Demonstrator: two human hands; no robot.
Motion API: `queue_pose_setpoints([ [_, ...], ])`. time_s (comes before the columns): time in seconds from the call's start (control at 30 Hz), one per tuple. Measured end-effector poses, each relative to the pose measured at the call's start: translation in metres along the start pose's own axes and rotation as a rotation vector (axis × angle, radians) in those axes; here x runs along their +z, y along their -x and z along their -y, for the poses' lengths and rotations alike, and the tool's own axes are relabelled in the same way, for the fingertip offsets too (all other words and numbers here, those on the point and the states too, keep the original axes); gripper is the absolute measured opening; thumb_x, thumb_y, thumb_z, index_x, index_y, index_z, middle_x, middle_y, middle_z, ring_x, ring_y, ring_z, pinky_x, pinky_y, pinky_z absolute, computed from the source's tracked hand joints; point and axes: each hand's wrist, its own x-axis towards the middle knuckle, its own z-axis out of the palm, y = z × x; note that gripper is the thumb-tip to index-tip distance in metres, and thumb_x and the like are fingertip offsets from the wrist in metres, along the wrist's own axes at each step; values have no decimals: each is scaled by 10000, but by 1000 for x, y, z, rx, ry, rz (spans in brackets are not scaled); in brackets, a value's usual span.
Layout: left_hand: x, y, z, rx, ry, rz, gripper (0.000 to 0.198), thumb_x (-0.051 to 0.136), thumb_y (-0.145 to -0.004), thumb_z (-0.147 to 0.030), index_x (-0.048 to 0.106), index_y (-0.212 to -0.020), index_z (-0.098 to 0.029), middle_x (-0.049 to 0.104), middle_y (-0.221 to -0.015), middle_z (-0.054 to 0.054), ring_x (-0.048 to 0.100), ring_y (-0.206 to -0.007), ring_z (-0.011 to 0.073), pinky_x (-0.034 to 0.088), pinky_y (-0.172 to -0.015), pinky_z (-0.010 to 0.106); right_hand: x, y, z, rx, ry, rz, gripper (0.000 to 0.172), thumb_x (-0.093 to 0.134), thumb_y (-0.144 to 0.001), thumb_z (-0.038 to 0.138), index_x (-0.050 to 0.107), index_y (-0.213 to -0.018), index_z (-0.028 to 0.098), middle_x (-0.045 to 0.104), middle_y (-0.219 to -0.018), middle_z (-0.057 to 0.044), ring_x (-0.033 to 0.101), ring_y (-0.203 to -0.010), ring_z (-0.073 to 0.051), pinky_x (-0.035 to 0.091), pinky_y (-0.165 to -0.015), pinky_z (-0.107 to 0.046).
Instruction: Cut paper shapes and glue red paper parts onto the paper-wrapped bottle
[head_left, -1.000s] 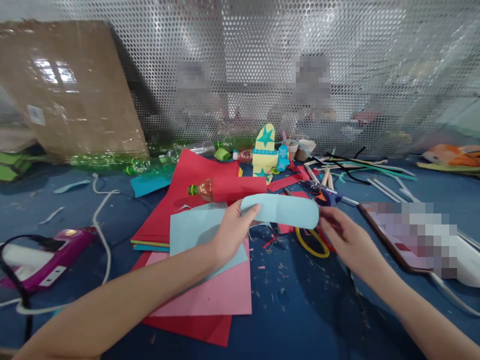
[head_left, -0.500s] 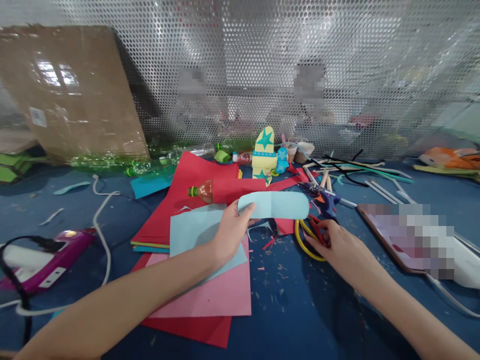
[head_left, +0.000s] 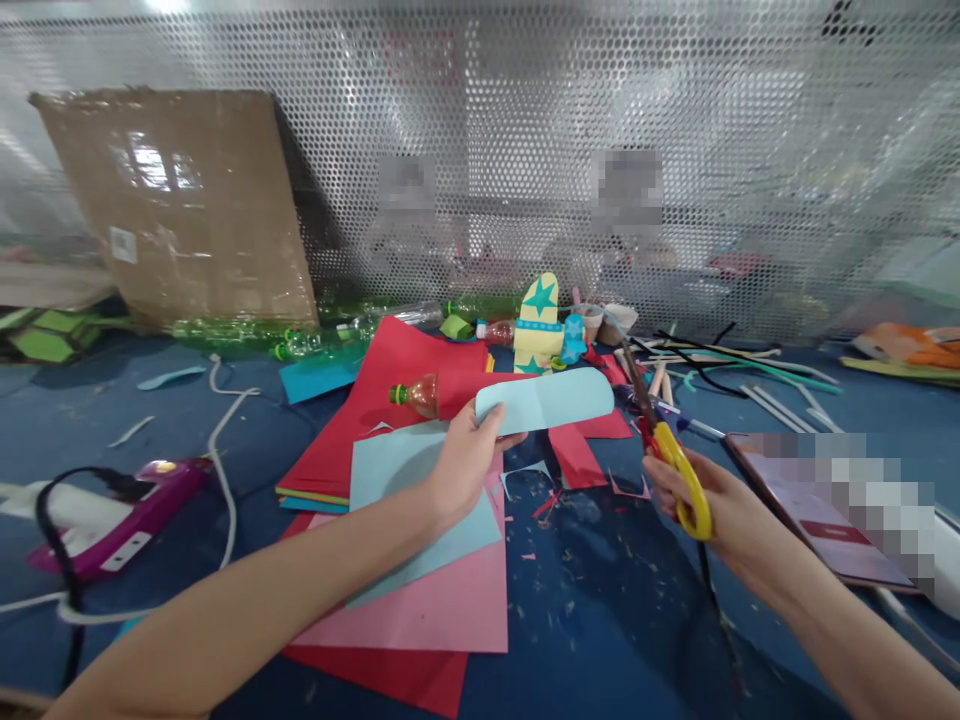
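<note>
My left hand pinches the left end of a light blue paper strip with rounded ends, held level above the blue table. My right hand grips yellow-handled scissors, blades pointing up and away, just right of the strip. Sheets of light blue paper, pink paper and red paper lie stacked under my left forearm. A small bottle with a green cap lies on the red sheets.
A yellow paper craft with teal stars stands behind. A phone lies at right, a purple glue gun with cables at left. Green plastic bottles, cardboard, sticks and straws line the perforated metal screen.
My right hand let go of the strip's right end, reached down to the scissors on the table and lifted them. My left hand kept holding the strip.
</note>
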Motion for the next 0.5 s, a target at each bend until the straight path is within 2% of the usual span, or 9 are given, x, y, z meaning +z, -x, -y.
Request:
queue_pose_setpoints([
  [0.1,-2,-3,4,-32,28,-7,158,564,-870,-233,628,-997,-165,667,-1134,92,613,-1076,239,503,-944,393,13,8,3,-32,-226,94,497,640,-663,700,545,-829,241,365,-483,85,335,-374,-96,317,-353,-234],
  [0.2,-2,-5,3,-23,50,-12,146,535,-887,-217,629,-984,-162,670,-1124,89,614,-1075,233,495,-958,391,22,17,2,-52,-373,304,648,520,-586,861,524,-777,242,310,-475,96,213,-349,-64,270,-334,-223],
  [0.27,-1,-6,1,4,68,-27,154,515,-896,-200,627,-994,-159,671,-1125,86,613,-1080,231,495,-962,396,25,25,0,-17,-393,462,671,461,-614,879,528,-794,236,341,-531,81,229,-381,-61,306,-364,-221],
  [0.37,0,-8,-4,43,94,-23,173,502,-899,-179,625,-1019,-155,670,-1131,80,614,-1081,228,497,-965,398,26,36,-6,-59,-324,613,605,510,-684,804,545,-851,224,378,-598,67,276,-427,-62,385,-424,-224],
  [0.43,0,-8,-7,62,110,-22,190,505,-899,-177,622,-1046,-148,664,-1148,85,608,-1095,231,496,-971,398,25,41,-10,1,-280,669,622,421,-748,799,574,-903,216,399,-610,57,302,-433,-67,433,-460,-242],
  [0.5,1,-6,-11,80,129,-29,202,513,-896,-174,618,-1066,-140,658,-1163,92,602,-1111,240,499,-973,402,23,45,-11,70,-285,681,682,333,-750,832,603,-912,227,399,-609,51,310,-425,-75,471,-481,-272],
])
